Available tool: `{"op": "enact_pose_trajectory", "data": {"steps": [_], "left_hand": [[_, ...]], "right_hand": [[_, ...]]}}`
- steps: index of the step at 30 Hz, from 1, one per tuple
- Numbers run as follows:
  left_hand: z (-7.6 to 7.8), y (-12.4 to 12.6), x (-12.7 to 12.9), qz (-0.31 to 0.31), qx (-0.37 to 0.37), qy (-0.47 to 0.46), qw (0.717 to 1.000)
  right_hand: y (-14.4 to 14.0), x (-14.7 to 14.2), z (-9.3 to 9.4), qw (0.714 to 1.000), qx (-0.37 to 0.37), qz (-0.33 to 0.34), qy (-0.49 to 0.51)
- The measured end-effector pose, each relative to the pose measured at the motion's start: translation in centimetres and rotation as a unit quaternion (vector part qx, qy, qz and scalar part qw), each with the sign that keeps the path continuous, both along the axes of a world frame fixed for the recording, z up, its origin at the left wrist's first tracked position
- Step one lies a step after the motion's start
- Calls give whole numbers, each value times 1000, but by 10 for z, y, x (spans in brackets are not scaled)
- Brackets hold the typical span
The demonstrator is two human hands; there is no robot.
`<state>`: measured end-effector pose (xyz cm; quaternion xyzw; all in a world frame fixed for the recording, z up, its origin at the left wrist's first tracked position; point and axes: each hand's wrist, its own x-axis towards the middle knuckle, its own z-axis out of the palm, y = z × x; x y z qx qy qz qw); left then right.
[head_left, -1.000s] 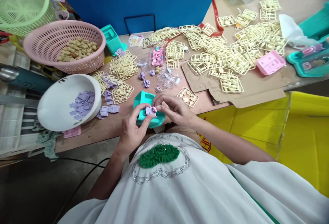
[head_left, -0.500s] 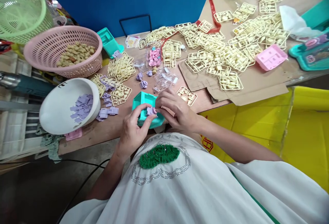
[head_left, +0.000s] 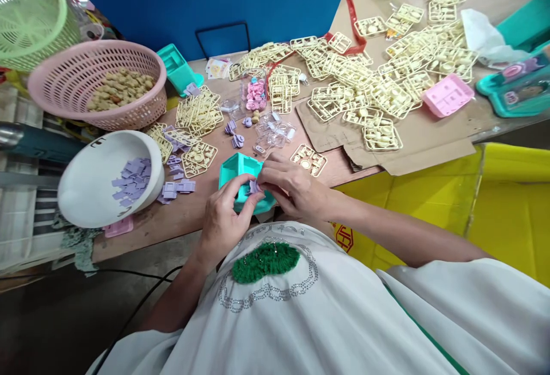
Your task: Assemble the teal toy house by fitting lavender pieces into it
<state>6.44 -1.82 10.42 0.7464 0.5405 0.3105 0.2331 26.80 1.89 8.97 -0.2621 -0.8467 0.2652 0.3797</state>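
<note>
A small light-purple plastic piece [head_left: 254,187] is pinched between the thumb and forefinger of my left hand [head_left: 224,207]. From the other side, the fingertips of my right hand [head_left: 293,184] close on the same piece and partly hide it. Both hands are above a teal plastic box [head_left: 232,170] at the table's front edge. Right beside the box lies a cream sprue frame of small parts [head_left: 309,160]. Behind it are clear plastic pieces [head_left: 275,132] and a few loose purple parts [head_left: 237,141].
A white bowl [head_left: 79,191] of purple pieces and a pink basket [head_left: 47,85] of peanuts stand at left. Piled cream sprues [head_left: 365,79] cover the back and right, partly on cardboard [head_left: 412,148]. A pink tray [head_left: 449,95] lies there. A yellow box [head_left: 507,203] is below, right.
My right fingers have closed further over the purple piece, so less of it shows. The view has shifted slightly; the teal box stays beneath my hands.
</note>
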Motion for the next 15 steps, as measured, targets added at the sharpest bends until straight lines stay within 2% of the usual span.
{"op": "enact_pose_trajectory", "data": {"steps": [7, 12, 15], "left_hand": [[-2, -3, 1, 13, -12, -16, 1000], [-1, -5, -4, 17, -32, -35, 999], [-1, -6, -6, 15, -42, -46, 998]], "right_hand": [[-4, -5, -7, 999, 15, -25, 14], [-2, -3, -13, 998, -30, -34, 49], [-1, -1, -12, 998, -17, -37, 40]]}}
